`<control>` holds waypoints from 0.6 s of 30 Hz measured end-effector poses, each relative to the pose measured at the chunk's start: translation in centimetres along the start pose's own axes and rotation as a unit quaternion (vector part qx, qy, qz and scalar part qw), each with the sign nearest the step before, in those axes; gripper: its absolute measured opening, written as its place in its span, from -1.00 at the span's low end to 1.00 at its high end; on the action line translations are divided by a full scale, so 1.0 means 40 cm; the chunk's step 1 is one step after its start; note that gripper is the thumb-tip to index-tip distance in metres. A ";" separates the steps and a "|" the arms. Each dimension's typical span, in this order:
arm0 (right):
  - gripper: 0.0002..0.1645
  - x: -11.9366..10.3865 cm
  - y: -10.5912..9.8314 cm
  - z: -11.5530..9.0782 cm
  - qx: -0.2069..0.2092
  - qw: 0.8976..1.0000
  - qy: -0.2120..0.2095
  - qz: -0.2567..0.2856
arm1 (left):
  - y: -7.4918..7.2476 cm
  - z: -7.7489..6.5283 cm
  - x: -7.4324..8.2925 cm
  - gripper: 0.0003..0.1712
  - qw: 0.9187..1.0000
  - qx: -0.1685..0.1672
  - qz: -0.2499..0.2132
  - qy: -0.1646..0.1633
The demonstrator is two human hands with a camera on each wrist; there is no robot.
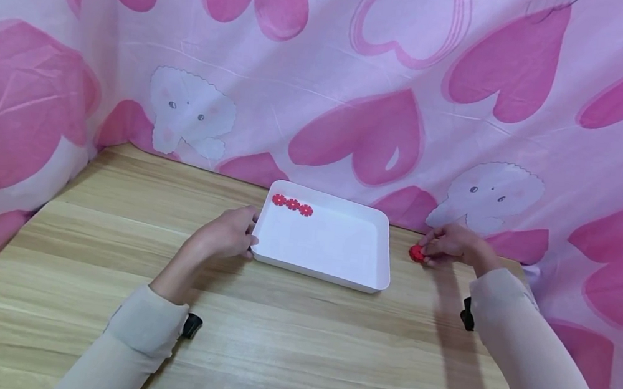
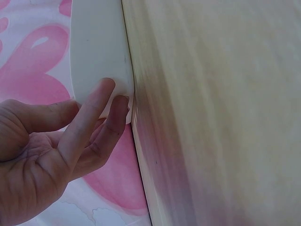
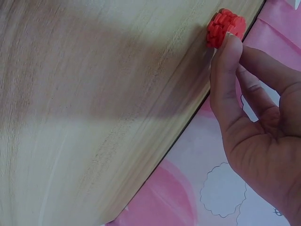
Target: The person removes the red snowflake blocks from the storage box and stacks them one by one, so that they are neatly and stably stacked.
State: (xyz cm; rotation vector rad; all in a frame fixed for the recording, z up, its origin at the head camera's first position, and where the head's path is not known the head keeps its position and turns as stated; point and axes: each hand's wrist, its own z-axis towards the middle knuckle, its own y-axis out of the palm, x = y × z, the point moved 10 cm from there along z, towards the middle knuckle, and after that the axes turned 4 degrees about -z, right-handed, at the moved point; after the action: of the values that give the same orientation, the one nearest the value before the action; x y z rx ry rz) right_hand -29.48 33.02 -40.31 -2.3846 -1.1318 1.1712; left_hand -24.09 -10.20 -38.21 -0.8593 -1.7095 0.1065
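Note:
A shallow white tray (image 1: 329, 246) lies on the wooden table. Along its back left inside, three red flower-shaped plastic discs (image 1: 293, 204) sit in a row. My left hand (image 1: 227, 231) holds the tray's left side, with a digit at the rim and fingers (image 2: 89, 113) against the outer wall. To the right of the tray, my right hand (image 1: 452, 242) pinches a small stack of red flower-shaped discs (image 3: 225, 28) between thumb and fingers. The stack is close to the table top; whether it touches is unclear.
The wooden table (image 1: 297, 343) ends at a pink heart-print cloth (image 1: 351, 129) hanging behind and at the sides. A black strap piece (image 1: 192, 326) shows at the left cuff, another black piece (image 1: 467, 314) at the right cuff.

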 end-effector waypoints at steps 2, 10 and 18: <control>-0.53 -0.001 -0.002 -0.003 0.003 1.000 0.001 0.000 | 0.001 -0.001 0.001 -0.56 1.000 0.000 0.001 -0.002; -0.52 -0.020 -0.016 -0.014 0.014 1.000 -0.008 -0.016 | 0.000 -0.001 0.003 -0.55 1.000 -0.001 0.003 -0.003; -0.48 -0.070 -0.012 -0.017 0.025 0.999 -0.028 -0.008 | 0.000 -0.001 0.001 -0.56 1.000 -0.001 0.008 0.001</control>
State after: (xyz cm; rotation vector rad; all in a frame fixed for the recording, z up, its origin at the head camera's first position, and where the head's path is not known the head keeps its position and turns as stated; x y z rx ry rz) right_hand -30.28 31.34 -38.06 -2.3146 -1.1218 1.2541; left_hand -24.06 -10.19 -38.14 -0.8743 -1.7022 0.1145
